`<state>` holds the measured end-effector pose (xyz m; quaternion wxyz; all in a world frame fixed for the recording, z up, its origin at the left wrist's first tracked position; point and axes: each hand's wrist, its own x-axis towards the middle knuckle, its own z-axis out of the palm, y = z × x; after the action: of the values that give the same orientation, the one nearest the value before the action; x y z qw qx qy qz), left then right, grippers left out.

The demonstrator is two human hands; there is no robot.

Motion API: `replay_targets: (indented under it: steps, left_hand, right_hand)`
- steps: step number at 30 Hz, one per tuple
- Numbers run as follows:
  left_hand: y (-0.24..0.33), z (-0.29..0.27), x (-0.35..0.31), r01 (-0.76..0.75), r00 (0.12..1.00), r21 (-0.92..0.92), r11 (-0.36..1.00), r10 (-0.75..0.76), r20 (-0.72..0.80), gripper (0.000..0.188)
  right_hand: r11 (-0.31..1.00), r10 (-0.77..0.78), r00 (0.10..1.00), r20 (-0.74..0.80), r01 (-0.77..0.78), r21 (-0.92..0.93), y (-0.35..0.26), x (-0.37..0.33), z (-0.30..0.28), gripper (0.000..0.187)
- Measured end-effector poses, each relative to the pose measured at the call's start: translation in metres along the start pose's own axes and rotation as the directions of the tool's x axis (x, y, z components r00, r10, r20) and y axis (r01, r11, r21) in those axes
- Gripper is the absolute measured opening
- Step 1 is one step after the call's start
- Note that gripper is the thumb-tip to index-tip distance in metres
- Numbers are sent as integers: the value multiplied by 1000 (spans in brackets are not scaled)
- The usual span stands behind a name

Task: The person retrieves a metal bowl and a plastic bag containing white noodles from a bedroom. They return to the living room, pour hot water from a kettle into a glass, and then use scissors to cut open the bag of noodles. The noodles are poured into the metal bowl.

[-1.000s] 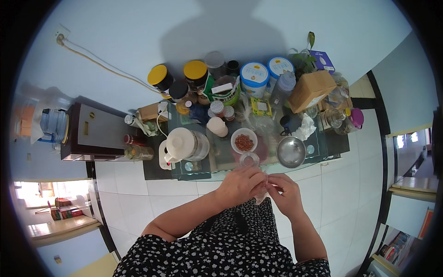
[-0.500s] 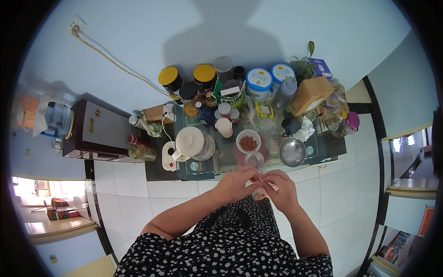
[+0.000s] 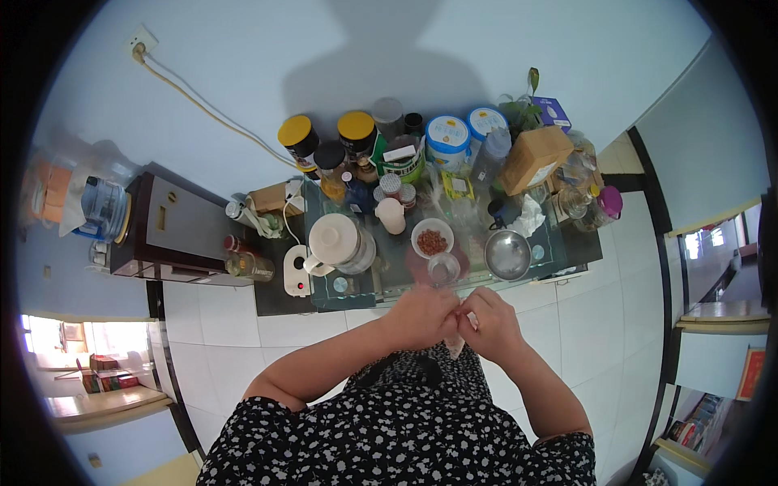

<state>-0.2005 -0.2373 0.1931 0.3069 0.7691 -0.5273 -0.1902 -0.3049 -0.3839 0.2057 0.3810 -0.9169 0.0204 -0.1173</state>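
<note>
A small clear plastic bag [image 3: 455,349] hangs from my fingers in front of the near table edge, with something pale inside that I cannot make out. My left hand [image 3: 423,317] is closed with its fingers pinching the bag's top. Pressed close against it, my right hand [image 3: 491,323] pinches the same top between thumb and fingers. Just beyond them stands a small clear cup [image 3: 443,269] on a reddish round mat [image 3: 461,262]. Behind the cup is a white bowl [image 3: 416,232] of reddish-brown peanuts [image 3: 433,242].
A metal bowl [image 3: 508,255] stands right of the cup. To the left are a white-lidded kettle [image 3: 344,243] and a white power strip [image 3: 297,276]. Jars, blue-lidded tubs [image 3: 448,139] and a cardboard box [image 3: 535,160] crowd the table's back. A grey-fronted cabinet [image 3: 182,223] stands far left.
Both hands have drawn closer together at the bag's top. The bag now hangs lower and more plainly below them. The view has shifted slightly.
</note>
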Motion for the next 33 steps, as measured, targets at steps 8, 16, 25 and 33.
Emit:
replay_targets:
  steps: [8,16,25,33]
  left_hand:
    - [22,7,8,38,981,-118,992,-60,-184,11]
    - [25,6,13,25,985,-213,977,-60,-163,13]
    - [18,7,50,-358,930,-204,911,368,14,15]
    - [35,71,47,202,920,-840,504,197,339,36]
  right_hand:
    - [995,6,984,-178,-25,-101,3,-7,1,11]
    - [995,53,981,-186,-68,-73,15,-14,1,12]
    - [980,186,948,-259,-162,112,6,-31,-48,33]
    - [688,675,643,-363,-370,625,19,-103,-28,34]
